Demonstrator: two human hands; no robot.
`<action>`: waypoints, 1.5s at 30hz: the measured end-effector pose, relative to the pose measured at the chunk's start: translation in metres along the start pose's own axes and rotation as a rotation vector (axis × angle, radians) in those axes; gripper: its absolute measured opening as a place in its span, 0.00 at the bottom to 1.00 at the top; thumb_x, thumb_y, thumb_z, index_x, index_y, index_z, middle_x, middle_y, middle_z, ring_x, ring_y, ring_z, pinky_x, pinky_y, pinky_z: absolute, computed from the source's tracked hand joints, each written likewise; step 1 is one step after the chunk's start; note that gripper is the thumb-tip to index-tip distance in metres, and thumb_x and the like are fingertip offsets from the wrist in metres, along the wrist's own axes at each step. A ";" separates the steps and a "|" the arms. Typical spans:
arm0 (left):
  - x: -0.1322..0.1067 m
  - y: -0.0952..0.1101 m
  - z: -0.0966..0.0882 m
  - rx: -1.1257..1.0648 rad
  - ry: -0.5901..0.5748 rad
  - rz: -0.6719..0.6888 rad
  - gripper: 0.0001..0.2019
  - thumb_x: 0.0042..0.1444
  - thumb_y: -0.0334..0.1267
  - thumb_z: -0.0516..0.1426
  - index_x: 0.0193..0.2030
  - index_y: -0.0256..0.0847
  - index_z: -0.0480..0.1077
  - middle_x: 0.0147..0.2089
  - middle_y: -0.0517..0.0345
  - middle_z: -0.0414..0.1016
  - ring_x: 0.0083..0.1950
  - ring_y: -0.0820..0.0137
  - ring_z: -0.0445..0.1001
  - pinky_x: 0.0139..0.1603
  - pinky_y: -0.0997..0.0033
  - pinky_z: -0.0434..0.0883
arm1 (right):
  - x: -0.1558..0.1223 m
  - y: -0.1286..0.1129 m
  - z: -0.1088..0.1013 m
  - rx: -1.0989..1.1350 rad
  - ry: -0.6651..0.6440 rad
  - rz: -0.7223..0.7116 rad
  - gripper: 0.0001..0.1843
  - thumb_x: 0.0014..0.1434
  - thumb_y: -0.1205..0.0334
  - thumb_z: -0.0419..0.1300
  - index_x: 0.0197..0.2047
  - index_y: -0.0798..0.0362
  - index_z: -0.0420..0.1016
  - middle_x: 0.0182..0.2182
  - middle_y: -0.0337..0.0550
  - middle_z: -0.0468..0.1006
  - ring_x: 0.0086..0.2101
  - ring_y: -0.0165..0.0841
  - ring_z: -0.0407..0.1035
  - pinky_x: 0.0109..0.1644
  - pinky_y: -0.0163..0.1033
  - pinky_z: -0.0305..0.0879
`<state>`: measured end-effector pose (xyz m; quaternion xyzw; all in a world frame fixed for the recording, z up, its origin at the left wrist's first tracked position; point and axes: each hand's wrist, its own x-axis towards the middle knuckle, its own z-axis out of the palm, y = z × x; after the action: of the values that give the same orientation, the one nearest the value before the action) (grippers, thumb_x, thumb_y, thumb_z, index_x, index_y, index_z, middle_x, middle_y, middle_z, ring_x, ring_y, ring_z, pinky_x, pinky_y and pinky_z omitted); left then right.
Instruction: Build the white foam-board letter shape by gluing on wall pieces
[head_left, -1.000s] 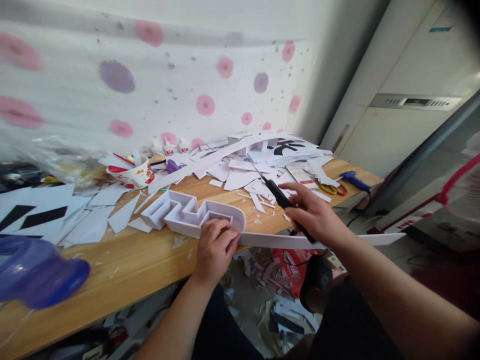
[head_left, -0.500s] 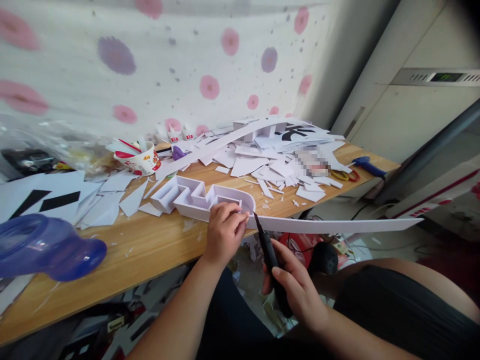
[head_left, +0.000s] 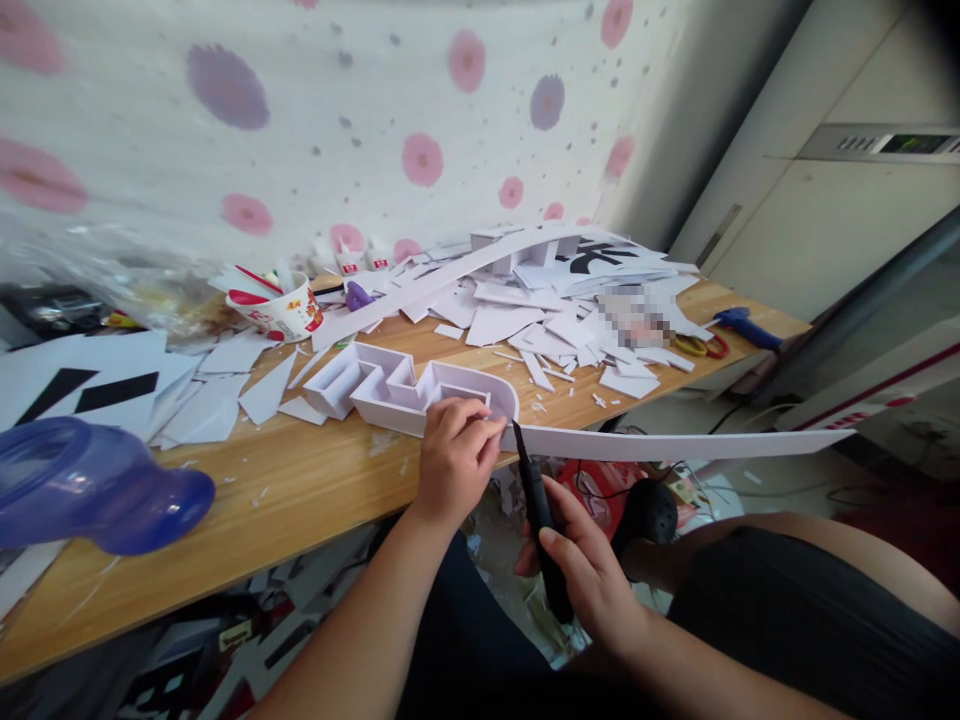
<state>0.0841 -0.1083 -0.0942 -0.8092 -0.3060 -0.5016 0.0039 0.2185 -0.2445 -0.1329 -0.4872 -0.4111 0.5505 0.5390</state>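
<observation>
A white hollow letter form (head_left: 390,412) with upright board walls lies at the table's front edge. From its rounded right end a long white strip (head_left: 682,446) runs out past the edge. My left hand (head_left: 457,460) is closed on the form's near wall, thumb and fingers pinched by the corner where the strip leaves it. In my right hand (head_left: 596,575) is a black utility knife (head_left: 541,520), its blade pointing up. The blade tip is at the strip, just right of my left fingertips; whether it touches cannot be made out.
White board scraps (head_left: 510,322) pile at the back, with red-and-yellow-handled scissors (head_left: 705,346) and a blue-handled tool (head_left: 750,327) to their right. A paper cup (head_left: 289,315) holds tools. A translucent blue container (head_left: 97,485) stands left on the wooden table (head_left: 300,510). Another person's leg (head_left: 795,600) is close by.
The view has shifted slightly. My left hand keeps its pinch on the form, and the knife stays close by the strip with little visible movement.
</observation>
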 end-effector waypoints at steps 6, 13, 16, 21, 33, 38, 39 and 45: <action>-0.001 0.000 0.000 -0.010 0.000 -0.014 0.09 0.55 0.25 0.57 0.39 0.42 0.74 0.41 0.53 0.73 0.47 0.64 0.70 0.51 0.58 0.70 | 0.001 0.010 0.008 -0.089 0.005 0.023 0.30 0.64 0.50 0.51 0.65 0.52 0.49 0.38 0.47 0.76 0.38 0.39 0.74 0.48 0.47 0.69; -0.001 0.000 0.000 -0.014 -0.002 -0.010 0.09 0.54 0.25 0.58 0.39 0.41 0.74 0.41 0.52 0.73 0.47 0.64 0.70 0.51 0.58 0.70 | 0.006 0.017 0.012 -0.151 -0.015 -0.006 0.29 0.64 0.48 0.51 0.62 0.53 0.51 0.49 0.55 0.72 0.43 0.40 0.74 0.52 0.48 0.66; -0.001 0.000 0.001 -0.013 -0.006 -0.011 0.09 0.55 0.25 0.58 0.39 0.41 0.74 0.41 0.52 0.73 0.47 0.64 0.70 0.51 0.58 0.70 | 0.007 0.019 0.011 -0.174 -0.023 -0.026 0.29 0.65 0.49 0.50 0.63 0.55 0.49 0.45 0.53 0.74 0.42 0.39 0.74 0.51 0.47 0.67; -0.001 0.000 0.001 -0.010 -0.007 -0.017 0.08 0.55 0.26 0.58 0.39 0.42 0.74 0.41 0.53 0.73 0.47 0.64 0.70 0.51 0.58 0.70 | 0.008 0.024 0.010 -0.324 -0.053 -0.080 0.28 0.66 0.48 0.46 0.63 0.56 0.52 0.35 0.49 0.76 0.38 0.39 0.74 0.47 0.45 0.67; -0.001 -0.001 0.001 -0.003 -0.010 -0.014 0.07 0.55 0.28 0.59 0.38 0.42 0.74 0.41 0.53 0.73 0.47 0.64 0.70 0.51 0.57 0.70 | 0.002 0.040 0.013 -0.362 -0.105 0.001 0.28 0.66 0.44 0.44 0.59 0.57 0.55 0.31 0.47 0.77 0.35 0.40 0.72 0.43 0.46 0.67; 0.000 0.000 0.001 -0.006 -0.006 -0.005 0.07 0.55 0.27 0.59 0.38 0.42 0.74 0.41 0.53 0.73 0.47 0.64 0.70 0.50 0.58 0.70 | -0.003 0.032 0.014 -0.307 -0.162 0.056 0.25 0.65 0.43 0.45 0.53 0.55 0.60 0.28 0.43 0.76 0.32 0.38 0.72 0.39 0.43 0.67; 0.000 0.000 0.000 -0.005 -0.006 -0.003 0.07 0.55 0.27 0.59 0.37 0.42 0.74 0.41 0.53 0.73 0.47 0.64 0.70 0.50 0.58 0.70 | -0.004 0.030 0.014 -0.287 -0.167 0.061 0.23 0.65 0.42 0.45 0.50 0.53 0.61 0.27 0.42 0.75 0.31 0.37 0.72 0.38 0.43 0.67; 0.000 -0.002 0.001 0.011 -0.011 -0.001 0.05 0.55 0.29 0.59 0.37 0.42 0.74 0.42 0.53 0.72 0.48 0.63 0.69 0.51 0.56 0.69 | -0.010 0.013 0.012 -0.098 -0.198 0.176 0.23 0.60 0.36 0.50 0.36 0.49 0.61 0.27 0.37 0.71 0.27 0.34 0.73 0.32 0.39 0.67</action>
<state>0.0838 -0.1067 -0.0952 -0.8117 -0.3093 -0.4955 0.0064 0.2035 -0.2546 -0.1423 -0.4905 -0.4441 0.6204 0.4211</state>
